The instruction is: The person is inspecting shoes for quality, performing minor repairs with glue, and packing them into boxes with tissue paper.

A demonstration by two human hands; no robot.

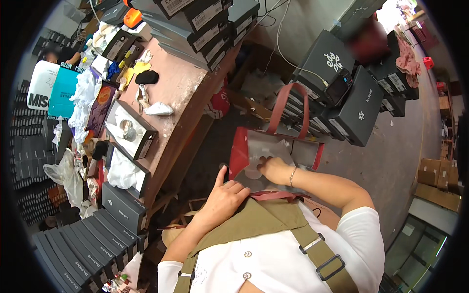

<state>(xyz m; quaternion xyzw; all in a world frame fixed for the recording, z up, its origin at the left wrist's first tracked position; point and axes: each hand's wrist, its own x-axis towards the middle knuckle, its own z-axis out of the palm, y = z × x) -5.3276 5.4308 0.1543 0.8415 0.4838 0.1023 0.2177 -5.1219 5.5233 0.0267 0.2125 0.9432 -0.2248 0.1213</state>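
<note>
A tote bag [238, 152] with red side panels and a pinkish-red handle [279, 110] rests open against my lap. Its inside looks greyish and shiny. My right hand [276, 171] reaches into it, fingers bent and closed near a pale round patch; what they pinch, if anything, is hidden. My left hand [223, 199] lies at the bag's near left edge, with several fingers curled over the rim and one finger raised. A small dark round spot shows by that raised fingertip; I cannot tell what it is.
Left stands a worktable [183, 90] with an open shoebox [131, 128], white paper and cloth scraps. Grey shoeboxes [195, 36] are piled on its far end, and more boxes [88, 246] stand in a row near left. At right, a handheld scanner [338, 87] lies on stacked shoeboxes [359, 110].
</note>
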